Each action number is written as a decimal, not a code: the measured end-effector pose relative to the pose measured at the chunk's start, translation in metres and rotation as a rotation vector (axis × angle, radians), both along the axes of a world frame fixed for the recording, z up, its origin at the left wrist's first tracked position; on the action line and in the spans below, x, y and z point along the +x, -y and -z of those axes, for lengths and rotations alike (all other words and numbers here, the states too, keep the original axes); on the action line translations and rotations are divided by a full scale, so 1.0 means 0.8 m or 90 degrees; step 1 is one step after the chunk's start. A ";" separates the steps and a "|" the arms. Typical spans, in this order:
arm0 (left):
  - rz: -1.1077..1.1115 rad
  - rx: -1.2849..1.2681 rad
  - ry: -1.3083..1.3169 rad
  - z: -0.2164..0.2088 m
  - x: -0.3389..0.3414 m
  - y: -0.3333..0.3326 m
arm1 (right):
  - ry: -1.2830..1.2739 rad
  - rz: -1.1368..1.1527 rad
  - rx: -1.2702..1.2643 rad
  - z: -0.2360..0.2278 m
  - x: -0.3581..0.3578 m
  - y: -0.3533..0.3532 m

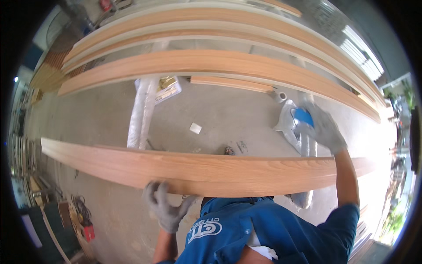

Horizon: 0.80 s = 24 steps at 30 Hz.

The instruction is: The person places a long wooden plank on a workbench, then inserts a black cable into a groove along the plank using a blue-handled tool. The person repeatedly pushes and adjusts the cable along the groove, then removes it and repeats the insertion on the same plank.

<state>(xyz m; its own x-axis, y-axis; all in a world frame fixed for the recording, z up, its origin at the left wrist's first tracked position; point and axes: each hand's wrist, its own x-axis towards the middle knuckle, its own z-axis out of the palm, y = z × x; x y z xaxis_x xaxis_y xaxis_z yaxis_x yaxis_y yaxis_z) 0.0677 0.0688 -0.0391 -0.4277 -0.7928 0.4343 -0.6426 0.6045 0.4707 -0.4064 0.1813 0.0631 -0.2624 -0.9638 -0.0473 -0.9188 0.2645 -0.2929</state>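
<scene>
Half spread, left hand (166, 207) touches a board (228, 174); right hand (324, 126) clutches a blue pad (303, 116).

Smooth wooden plank (211, 174), glossy plastic wrapping (141, 112)

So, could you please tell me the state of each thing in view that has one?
Supports: wrapped in clear plastic
Near board: crosswise over the supports
Far boards: laid side by side
Left hand: gloved, open, at the near board's edge
Right hand: gloved, blurred, grip unclear
White square: lying flat
</scene>
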 end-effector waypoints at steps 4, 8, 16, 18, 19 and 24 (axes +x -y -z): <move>-0.206 0.228 -0.283 0.033 0.036 -0.016 | -0.020 -0.032 -0.131 0.031 -0.044 0.097; -0.211 0.625 -0.821 0.047 0.031 0.005 | -0.040 -0.047 -0.117 0.059 -0.065 0.191; -0.292 0.636 -0.756 0.022 0.001 0.005 | -0.076 -0.051 -0.052 0.095 -0.084 0.256; -0.286 0.636 -0.765 0.020 0.001 0.007 | -0.083 -0.045 -0.020 0.090 -0.085 0.253; -0.293 0.634 -0.771 0.021 0.000 0.008 | -0.131 -0.049 -0.071 0.086 -0.084 0.249; -0.317 0.646 -0.770 0.025 0.004 0.013 | -0.093 -0.223 -0.059 0.066 -0.024 0.164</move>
<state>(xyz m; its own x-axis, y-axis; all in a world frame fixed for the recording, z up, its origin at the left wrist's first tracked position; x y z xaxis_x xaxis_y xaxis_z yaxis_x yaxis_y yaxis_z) 0.0707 0.0582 -0.0592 0.1176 -0.8893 -0.4419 0.3424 -0.3814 0.8586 -0.4260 0.0498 0.0105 0.0859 -0.9946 0.0581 -0.9826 -0.0942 -0.1602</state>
